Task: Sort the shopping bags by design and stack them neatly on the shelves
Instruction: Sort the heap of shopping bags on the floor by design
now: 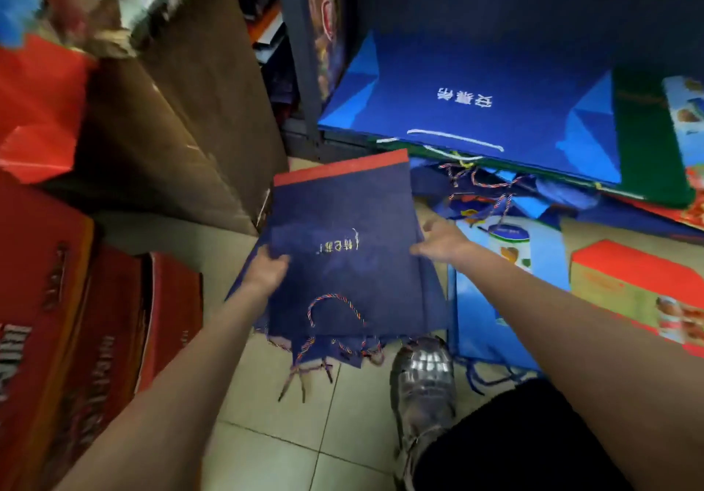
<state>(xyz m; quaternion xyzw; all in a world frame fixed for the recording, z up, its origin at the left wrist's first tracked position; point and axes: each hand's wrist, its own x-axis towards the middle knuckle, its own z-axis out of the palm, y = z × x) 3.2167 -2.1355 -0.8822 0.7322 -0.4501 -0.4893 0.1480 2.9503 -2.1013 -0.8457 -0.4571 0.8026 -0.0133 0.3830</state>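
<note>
A stack of dark navy shopping bags [343, 247] with a red top band and braided cord handles is held flat above the tiled floor. My left hand [266, 268] grips its left edge, thumb on top. My right hand [442, 243] holds its right edge, fingers partly under the stack. On the low shelf [304, 136] beyond lies a bright blue bag [476, 110] with white lettering, on top of a green bag [647, 140]. Light blue bags [495, 300] with a printed tin lie on the floor to the right.
A tall brown cardboard box [183, 110] stands at the left. Red cartons [76, 319] sit at the lower left, and a red and yellow box [640, 288] at the right. My grey shoe [423, 387] rests on the tiles below the stack.
</note>
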